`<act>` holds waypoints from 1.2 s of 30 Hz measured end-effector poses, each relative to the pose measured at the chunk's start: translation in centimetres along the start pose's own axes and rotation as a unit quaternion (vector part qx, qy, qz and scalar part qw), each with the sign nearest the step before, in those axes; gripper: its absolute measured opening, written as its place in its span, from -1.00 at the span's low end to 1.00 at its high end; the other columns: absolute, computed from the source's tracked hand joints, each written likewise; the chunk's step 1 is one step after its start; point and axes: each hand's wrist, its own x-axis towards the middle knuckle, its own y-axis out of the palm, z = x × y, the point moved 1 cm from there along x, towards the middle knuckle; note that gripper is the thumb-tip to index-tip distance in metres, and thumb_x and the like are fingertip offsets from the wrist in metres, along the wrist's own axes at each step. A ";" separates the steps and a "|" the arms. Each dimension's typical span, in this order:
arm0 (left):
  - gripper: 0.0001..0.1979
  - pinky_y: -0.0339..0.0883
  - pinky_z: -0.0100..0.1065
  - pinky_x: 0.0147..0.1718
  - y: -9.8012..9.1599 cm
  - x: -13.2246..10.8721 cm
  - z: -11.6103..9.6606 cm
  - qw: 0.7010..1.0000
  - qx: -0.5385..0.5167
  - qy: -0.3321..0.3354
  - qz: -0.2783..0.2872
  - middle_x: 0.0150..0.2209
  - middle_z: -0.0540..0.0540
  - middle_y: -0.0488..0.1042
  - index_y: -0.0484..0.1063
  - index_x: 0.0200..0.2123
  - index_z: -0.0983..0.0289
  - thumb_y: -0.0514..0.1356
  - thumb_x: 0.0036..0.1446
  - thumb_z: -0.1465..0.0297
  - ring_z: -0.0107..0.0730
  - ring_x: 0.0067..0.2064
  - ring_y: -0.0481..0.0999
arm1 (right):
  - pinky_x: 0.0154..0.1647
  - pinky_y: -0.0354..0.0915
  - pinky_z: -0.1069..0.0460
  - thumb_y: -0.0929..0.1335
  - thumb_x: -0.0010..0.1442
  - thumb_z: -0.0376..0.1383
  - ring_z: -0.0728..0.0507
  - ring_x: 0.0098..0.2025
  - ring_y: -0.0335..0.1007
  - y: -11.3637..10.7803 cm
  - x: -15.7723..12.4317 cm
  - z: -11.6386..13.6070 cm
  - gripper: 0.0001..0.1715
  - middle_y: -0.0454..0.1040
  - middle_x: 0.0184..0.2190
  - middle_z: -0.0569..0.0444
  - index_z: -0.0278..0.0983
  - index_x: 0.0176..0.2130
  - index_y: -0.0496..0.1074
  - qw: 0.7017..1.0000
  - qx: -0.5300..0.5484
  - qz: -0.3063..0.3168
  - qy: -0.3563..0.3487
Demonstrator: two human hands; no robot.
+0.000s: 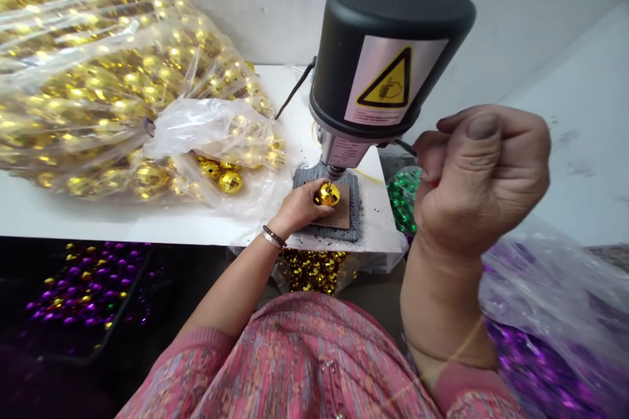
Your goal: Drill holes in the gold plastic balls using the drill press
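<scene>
A shiny gold faceted ball is gripped between the thumb and fingers of my left hand, under the spindle of a black bench drill press. The drill's tip meets the top of the ball; whether it has gone in is too small to tell. Below the ball lies a brown board on the grey machine base, with dark crumbs scattered around. Raised at the machine's right side, my right hand is closed round the end of the drill press lever, most of which the fingers hide.
A large clear bag of gold balls covers the left of the white table. Below the front edge hangs a bag of gold pieces. Purple balls lie low on the left. Green balls and purple bagged ones are at right.
</scene>
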 end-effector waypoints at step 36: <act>-0.37 0.39 -0.29 0.00 0.0 0.0 0.5 0.997 -0.059 0.014 0.037 0.01 0.10 0.59 0.43 0.18 0.25 0.38 -0.01 0.40 -0.18 -0.01 0.56 | -0.45 0.29 0.14 0.29 0.32 -0.25 0.17 -0.61 0.14 -2.5 -3.1 -2.4 -0.82 0.22 -0.62 0.26 -0.29 -0.28 0.41 0.997 -0.016 0.053 -0.061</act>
